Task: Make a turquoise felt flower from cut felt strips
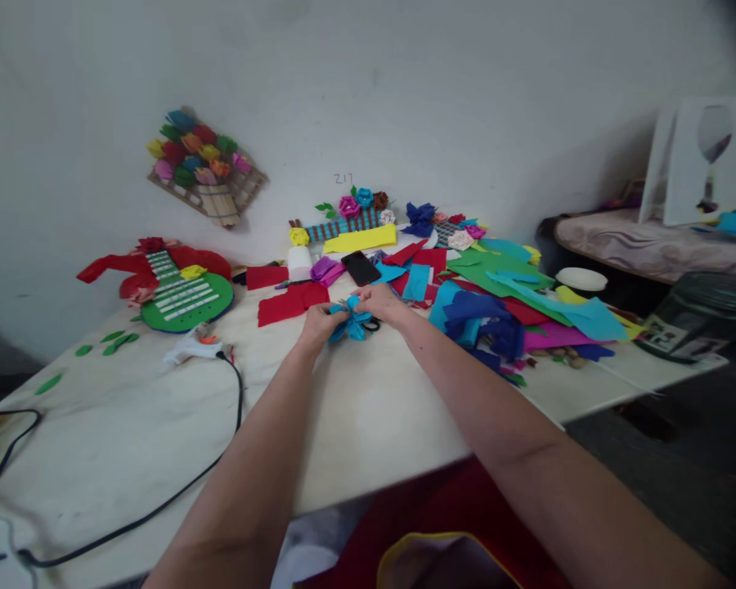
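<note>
Both arms reach out over a white table (pixel 128 425). My left hand (pixel 319 325) and my right hand (pixel 381 301) meet at the table's middle, fingers pinched on a small crumpled blue paper piece (pixel 352 321) shaped like a flower. Black scissor handles (pixel 371 325) lie just under my right hand. Red paper sheets (pixel 288 303) lie just beyond my left hand.
A heap of coloured paper sheets (pixel 509 307) covers the table's right side. A black phone (pixel 361 267) lies behind the hands. A white glue gun (pixel 190 347) with a black cord (pixel 159 507) sits left, near a green and red guitar-shaped craft (pixel 184 296). A paper flower basket (pixel 204 164) hangs on the wall.
</note>
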Demonstrator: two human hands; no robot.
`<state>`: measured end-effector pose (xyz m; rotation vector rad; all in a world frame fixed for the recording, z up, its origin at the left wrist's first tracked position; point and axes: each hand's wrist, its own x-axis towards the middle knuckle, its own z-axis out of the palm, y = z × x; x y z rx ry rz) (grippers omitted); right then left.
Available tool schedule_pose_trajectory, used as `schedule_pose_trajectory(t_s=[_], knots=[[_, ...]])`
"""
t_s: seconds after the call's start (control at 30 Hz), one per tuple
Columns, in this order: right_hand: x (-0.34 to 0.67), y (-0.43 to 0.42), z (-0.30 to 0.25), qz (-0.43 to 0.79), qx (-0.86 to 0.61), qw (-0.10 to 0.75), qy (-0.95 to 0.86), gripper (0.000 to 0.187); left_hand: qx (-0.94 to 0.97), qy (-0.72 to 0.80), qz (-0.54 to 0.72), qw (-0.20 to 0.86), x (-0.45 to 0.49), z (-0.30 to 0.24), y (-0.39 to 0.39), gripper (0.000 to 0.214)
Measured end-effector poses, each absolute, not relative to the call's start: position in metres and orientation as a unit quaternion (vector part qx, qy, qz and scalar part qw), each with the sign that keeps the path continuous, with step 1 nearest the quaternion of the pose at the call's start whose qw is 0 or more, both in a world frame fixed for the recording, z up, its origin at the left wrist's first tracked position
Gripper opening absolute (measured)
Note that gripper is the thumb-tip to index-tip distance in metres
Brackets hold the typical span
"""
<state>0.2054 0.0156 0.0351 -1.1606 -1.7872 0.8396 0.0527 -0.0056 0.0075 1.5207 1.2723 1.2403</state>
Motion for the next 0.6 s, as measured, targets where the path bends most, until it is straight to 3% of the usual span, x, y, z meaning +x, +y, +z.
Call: schedule_pose_trajectory(t_s=[0.6], knots=[[0.2067,0.0119,0.0353,0.344,-0.458,0.412,-0.709,0.013,0.605,0.518,0.479,0.368,0.0522,0.0053,-0.0024,0.015]])
